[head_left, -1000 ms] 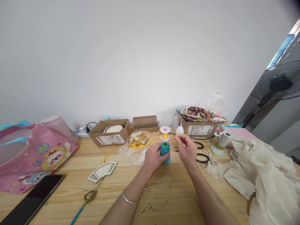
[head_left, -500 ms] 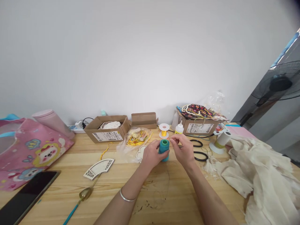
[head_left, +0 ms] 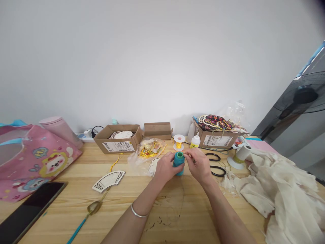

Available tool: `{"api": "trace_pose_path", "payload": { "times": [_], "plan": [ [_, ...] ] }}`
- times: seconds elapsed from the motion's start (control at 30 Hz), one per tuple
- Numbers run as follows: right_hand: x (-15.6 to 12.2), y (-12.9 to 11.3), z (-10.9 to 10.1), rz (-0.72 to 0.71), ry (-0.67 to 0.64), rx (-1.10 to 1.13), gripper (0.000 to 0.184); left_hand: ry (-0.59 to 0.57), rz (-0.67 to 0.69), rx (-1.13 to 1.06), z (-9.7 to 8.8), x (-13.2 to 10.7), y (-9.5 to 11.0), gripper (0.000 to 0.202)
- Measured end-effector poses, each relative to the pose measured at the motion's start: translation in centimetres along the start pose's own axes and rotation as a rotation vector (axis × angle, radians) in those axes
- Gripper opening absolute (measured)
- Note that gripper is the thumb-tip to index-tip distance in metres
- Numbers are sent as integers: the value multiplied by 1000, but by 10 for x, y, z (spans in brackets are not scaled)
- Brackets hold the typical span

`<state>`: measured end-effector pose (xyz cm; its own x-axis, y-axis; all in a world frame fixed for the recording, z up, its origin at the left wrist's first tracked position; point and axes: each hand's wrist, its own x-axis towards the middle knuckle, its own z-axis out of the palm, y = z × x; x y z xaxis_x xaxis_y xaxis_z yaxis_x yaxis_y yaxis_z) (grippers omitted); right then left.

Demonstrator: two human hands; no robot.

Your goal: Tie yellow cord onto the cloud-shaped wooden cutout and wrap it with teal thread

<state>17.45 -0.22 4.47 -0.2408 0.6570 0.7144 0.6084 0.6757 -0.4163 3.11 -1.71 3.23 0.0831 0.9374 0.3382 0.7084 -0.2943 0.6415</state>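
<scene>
My left hand (head_left: 166,166) is wrapped round a spool of teal thread (head_left: 178,163), which stands upright at the middle of the table. Close against the spool's right side, my right hand (head_left: 199,165) has its thumb and fingertips pinched together. What lies in that pinch is too small to make out. A thin dark strand (head_left: 183,193) trails on the wood below the spool. Just behind are a white spool of yellow thread (head_left: 179,145) and a glue bottle (head_left: 195,140). Black-handled scissors (head_left: 217,171) lie right of my right hand, their blades hidden.
Left are a fan-shaped wooden piece (head_left: 109,181), a spoon (head_left: 94,207), a phone (head_left: 33,211) and a pink bag (head_left: 40,159). Cardboard boxes (head_left: 118,146) line the wall. A plastic bag of yellow cords (head_left: 149,150) lies centre-left. Cream cloth (head_left: 281,189) covers the right side.
My right fingertips have come slightly closer to the teal spool. My left hand keeps its hold. The whole view has shifted a little.
</scene>
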Motion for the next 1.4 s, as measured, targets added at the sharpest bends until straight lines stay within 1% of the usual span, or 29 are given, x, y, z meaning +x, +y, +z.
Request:
{"api": "trace_pose_path", "payload": {
  "times": [0.07, 0.2, 0.27, 0.47, 0.63, 0.83, 0.93, 1.13, 1.4],
  "plan": [
    [-1, 1, 0, -8, 15, 5, 12, 3, 1, -5, 0, 0, -1, 19],
    [0, 2, -2, 12, 116, 81, 8, 0, 3, -14, 0, 0, -2, 22],
    [1, 2, -4, 15, 145, 86, 7, 0, 6, -7, 0, 0, -1, 22],
    [7, 0, -8, -12, 79, 39, 9, -15, -8, 6, -1, 0, -1, 23],
    [9, -3, -10, -41, 27, -86, 10, -27, -30, 16, 0, 0, -1, 23],
    [10, -5, -11, -51, -4, -179, 13, -14, -4, -4, 0, 0, -1, 22],
    [9, -5, -10, -66, -1, -169, 13, -12, 3, -8, 0, 0, -1, 21],
    [6, -8, -6, -62, 50, -175, 13, -7, 5, -22, 0, -1, 0, 21],
    [4, -8, -5, -101, 42, -195, 13, -12, 0, -24, -1, -1, -1, 22]
  ]
}}
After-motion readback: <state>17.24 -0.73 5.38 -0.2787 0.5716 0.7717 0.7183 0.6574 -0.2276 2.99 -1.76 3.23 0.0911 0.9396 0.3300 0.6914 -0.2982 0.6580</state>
